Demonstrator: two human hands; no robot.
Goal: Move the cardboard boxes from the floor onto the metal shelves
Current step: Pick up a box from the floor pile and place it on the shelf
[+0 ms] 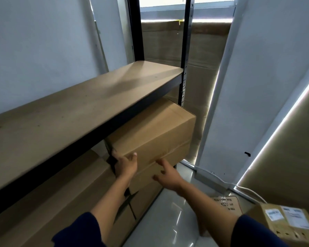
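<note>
A plain cardboard box [155, 129] sits under the upper shelf board [75, 104] of the black metal shelving, its front end sticking out past the shelf edge. It rests on a larger cardboard box [64, 193] on the level below. My left hand [126, 165] grips the near left corner of the plain box, thumb on top. My right hand [166, 175] lies flat against its front face with fingers spread. The upper shelf board is bare.
A black upright post [186, 50] stands at the shelf's right end, with a tall cardboard sheet [203, 65] behind it. On the glossy floor at lower right lie a labelled cardboard box [292, 223] and a printed box [227, 204]. White wall panels close the right side.
</note>
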